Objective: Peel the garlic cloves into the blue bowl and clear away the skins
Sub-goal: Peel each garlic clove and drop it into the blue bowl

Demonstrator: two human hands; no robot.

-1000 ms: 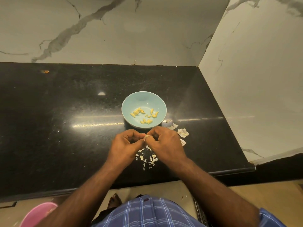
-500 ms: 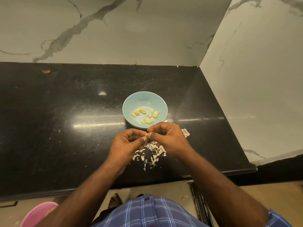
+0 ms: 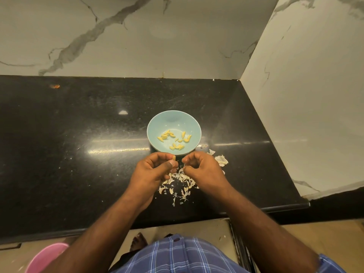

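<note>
Garlic clove (image 3: pixel 174 158) pinched in left hand (image 3: pixel 152 172), right hand (image 3: pixel 202 169) curled empty, skins (image 3: pixel 178 184) beneath, blue bowl (image 3: pixel 174 123) just beyond

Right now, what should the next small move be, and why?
Probably carry the left hand forward and drop its peeled clove into the blue bowl: the clove looks bare, the hands are apart, and the bowl's near rim lies just ahead.

Left hand (image 3: pixel 152 171) pinches clove (image 3: pixel 174 158) near bowl (image 3: pixel 157 123).
</note>
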